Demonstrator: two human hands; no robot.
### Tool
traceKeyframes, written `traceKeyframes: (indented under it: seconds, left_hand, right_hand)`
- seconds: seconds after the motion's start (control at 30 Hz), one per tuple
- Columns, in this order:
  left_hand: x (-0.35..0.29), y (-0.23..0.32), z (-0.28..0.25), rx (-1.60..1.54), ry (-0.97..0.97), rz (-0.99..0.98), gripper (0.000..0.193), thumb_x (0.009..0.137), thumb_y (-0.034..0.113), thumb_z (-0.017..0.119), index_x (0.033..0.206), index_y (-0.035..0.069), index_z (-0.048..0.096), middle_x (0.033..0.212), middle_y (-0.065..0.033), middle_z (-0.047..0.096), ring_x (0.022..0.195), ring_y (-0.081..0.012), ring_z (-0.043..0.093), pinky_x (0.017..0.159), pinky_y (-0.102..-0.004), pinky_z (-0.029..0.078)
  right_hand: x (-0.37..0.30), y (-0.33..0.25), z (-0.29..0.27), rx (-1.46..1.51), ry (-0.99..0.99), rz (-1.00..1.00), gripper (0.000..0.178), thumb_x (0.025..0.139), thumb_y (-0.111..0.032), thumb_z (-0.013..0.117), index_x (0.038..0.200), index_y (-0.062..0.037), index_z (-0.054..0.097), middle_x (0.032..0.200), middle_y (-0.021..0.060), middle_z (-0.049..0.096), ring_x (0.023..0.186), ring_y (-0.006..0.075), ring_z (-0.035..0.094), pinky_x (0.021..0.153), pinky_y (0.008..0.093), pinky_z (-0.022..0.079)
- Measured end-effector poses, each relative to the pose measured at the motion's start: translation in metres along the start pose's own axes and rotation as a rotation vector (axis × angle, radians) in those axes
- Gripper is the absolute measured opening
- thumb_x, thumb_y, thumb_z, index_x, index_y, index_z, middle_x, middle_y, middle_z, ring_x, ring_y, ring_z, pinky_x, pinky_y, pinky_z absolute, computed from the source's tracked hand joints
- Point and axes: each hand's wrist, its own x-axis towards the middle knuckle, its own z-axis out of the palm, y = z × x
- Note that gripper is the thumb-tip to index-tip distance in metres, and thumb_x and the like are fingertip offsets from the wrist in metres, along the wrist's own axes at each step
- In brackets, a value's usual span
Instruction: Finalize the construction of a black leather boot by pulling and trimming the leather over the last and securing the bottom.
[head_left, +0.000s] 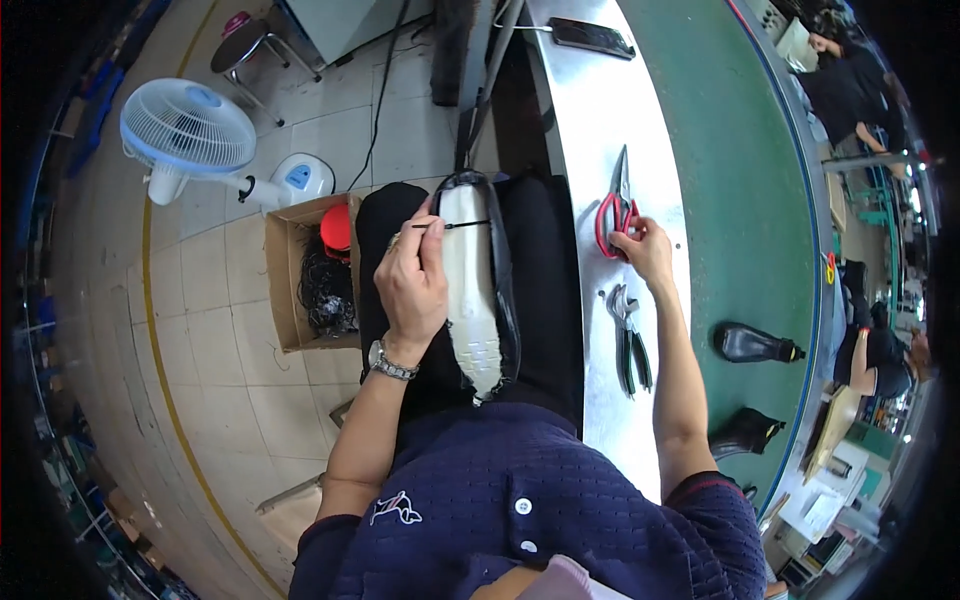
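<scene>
On my lap lies a black shoe upper (508, 300) with its underside up, its pale insole (466, 270) showing between the black edges. A thin black strip (466, 225) crosses the insole near the far end. My left hand (412, 275), with a watch on its wrist, pinches that strip at the shoe's left edge. To the right, my right hand (645, 248) has its fingers closed at the handles of red-handled scissors (604, 222). The scissors lie on the metal bench, blades pointing away from me. Nearer on the bench rest dark-handled pliers (630, 345).
The shiny metal bench (620, 440) runs along my right, with a phone (592, 38) at its far end. Beyond it, black shoes (755, 343) stand on a green surface (730, 200). A cardboard box (283, 275) of black scraps and a fan (188, 125) are at left.
</scene>
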Motion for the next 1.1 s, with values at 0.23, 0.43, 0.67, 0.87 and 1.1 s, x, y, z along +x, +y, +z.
traceKeyframes:
  seconds: [0.23, 0.43, 0.67, 0.87, 1.1]
  left_hand:
    - [0.000, -0.006, -0.004, 0.011, -0.021, 0.048, 0.010, 0.094, 0.008, 0.055, 0.094, -0.001, 0.060, 0.107, -0.0180, 0.068, 0.082, -0.0301, 0.068, 0.070, -0.0356, 0.052]
    - [0.001, -0.007, 0.000, -0.014, 0.006, 0.082, 0.008, 0.093, 0.005, 0.056, 0.094, -0.001, 0.061, 0.106, -0.0186, 0.068, 0.083, -0.0314, 0.067, 0.070, -0.0362, 0.053]
    - [0.001, -0.010, -0.002, 0.010, 0.001, 0.152, 0.008, 0.092, 0.003, 0.057, 0.095, -0.002, 0.061, 0.107, -0.0187, 0.067, 0.086, -0.0327, 0.067, 0.073, -0.0366, 0.053]
    - [0.001, -0.009, -0.002, -0.012, -0.004, 0.143, 0.009, 0.090, 0.002, 0.058, 0.097, -0.002, 0.061, 0.106, -0.0188, 0.067, 0.088, -0.0330, 0.067, 0.075, -0.0374, 0.053]
    - [0.006, 0.004, -0.014, 0.142, 0.124, 0.350, 0.011, 0.088, 0.000, 0.059, 0.099, -0.002, 0.061, 0.092, -0.0134, 0.067, 0.081, -0.0294, 0.066, 0.073, -0.0358, 0.052]
  right_hand:
    - [-0.131, -0.068, -0.017, 0.870, -0.604, 0.145, 0.061, 0.070, -0.033, 0.084, 0.116, -0.0041, 0.057, 0.082, -0.0027, 0.054, 0.069, 0.0064, 0.049, 0.063, 0.0205, 0.040]
    - [-0.181, -0.089, -0.007, 0.851, -1.103, 0.183, 0.088, 0.069, -0.072, 0.069, 0.122, -0.0051, 0.048, 0.079, -0.0056, 0.045, 0.067, 0.0043, 0.045, 0.058, 0.0190, 0.038]
    - [-0.164, -0.125, 0.009, 0.716, -0.967, 0.169, 0.064, 0.089, -0.070, 0.039, 0.088, -0.0075, 0.050, 0.061, -0.0028, 0.046, 0.050, 0.0073, 0.046, 0.043, 0.0212, 0.038]
    - [-0.177, -0.115, 0.029, 0.638, -0.744, 0.069, 0.060, 0.095, -0.058, 0.044, 0.062, -0.0072, 0.047, 0.050, -0.0006, 0.043, 0.042, 0.0097, 0.043, 0.038, 0.0238, 0.036]
    - [-0.179, -0.124, 0.020, 0.727, -0.874, 0.103, 0.056, 0.096, -0.058, 0.040, 0.078, -0.0061, 0.050, 0.058, -0.0017, 0.042, 0.047, 0.0078, 0.042, 0.041, 0.0231, 0.036]
